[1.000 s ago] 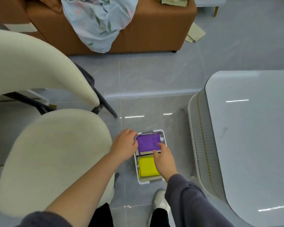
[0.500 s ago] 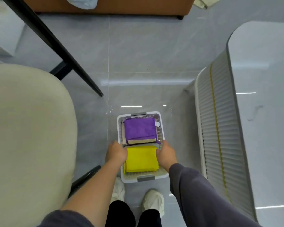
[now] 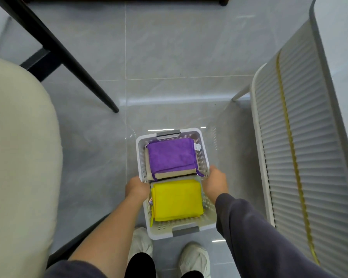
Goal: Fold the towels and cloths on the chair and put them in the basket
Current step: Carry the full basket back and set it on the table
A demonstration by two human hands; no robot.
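Basket [image 3: 142, 155] holds a purple cloth [image 3: 170, 157] at its far end and a yellow cloth [image 3: 177, 199] at its near end; left hand [image 3: 138, 187] and right hand [image 3: 215, 183] grasp its side rims.

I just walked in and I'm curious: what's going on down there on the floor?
A person stands over a white basket on the floor, left hand gripping its left rim, right hand its right. Folded cloths lie inside: a purple cloth on a beige cloth at the far end, a yellow cloth at the near end.
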